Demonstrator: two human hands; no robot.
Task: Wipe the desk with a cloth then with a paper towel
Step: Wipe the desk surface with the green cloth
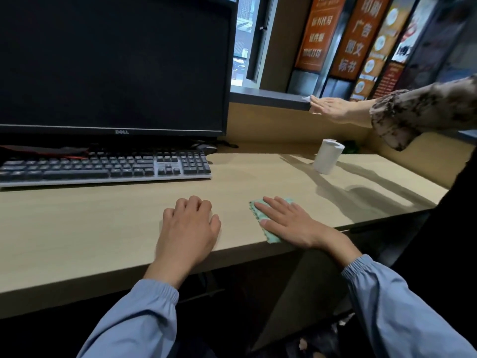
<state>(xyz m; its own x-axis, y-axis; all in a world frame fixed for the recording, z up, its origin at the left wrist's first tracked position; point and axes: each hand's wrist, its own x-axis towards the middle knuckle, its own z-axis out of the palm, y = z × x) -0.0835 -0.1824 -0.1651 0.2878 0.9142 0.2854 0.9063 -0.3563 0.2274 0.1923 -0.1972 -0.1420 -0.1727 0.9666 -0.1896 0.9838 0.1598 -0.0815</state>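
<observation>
Print-shop service counter, office-style: Dell monitor (113,63) and keyboard (105,166) on wooden desk (103,228), raised customer ledge (271,98) behind, orange banners (320,32) advertising printing beyond window.

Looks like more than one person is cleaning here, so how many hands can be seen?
3. The left hand rests curled on the desk; the right hand presses flat on the green cloth; another person's hand reaches to the ledge. Their other hand is out of view.

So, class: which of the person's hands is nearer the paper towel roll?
Right. The right hand lies flat on the green cloth, below the roll; the left hand rests further left on the desk.
</observation>
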